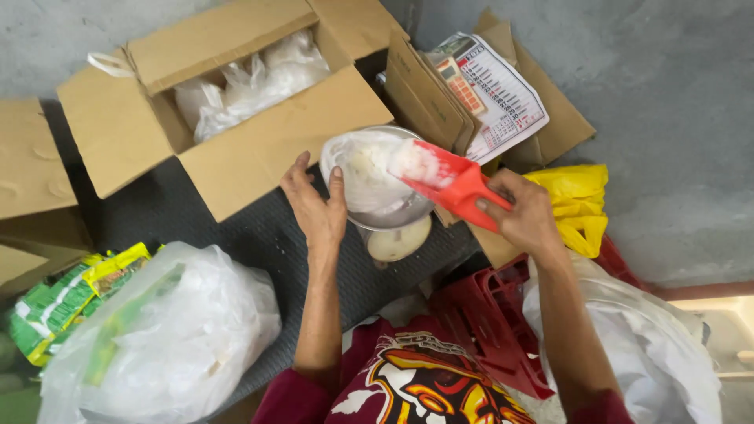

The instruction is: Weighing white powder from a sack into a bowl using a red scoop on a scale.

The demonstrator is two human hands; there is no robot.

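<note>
Two hands are busy over a clear plastic bag (363,169) that sits in a metal bowl (397,210) on what looks like a small scale. The right hand (525,216) has its grip wrapped around the handle of a red scoop (444,179), thumb on top and fingers curled beneath, and tips the scoop's mouth down and away from the palm so the white grainy load inside slides toward the bag's opening. Just across from that grip, the left hand (316,202) has its fingers spread and pressed against the bag's near side, apparently to hold the mouth open and steady it against the bowl's rim. Beyond the scoop's tip stands an open cardboard box (259,133) with filled white bags (251,78) packed inside. Behind the right wrist lies a yellow plastic bag (577,204), and below it a red crate (487,322) beside a big sack (652,345) within easy reach. Near the left elbow rests a bulging clear bag (165,330) next to green packets (63,298), and past the scoop a calendar sheet (503,94) leans on flattened cardboard.
</note>
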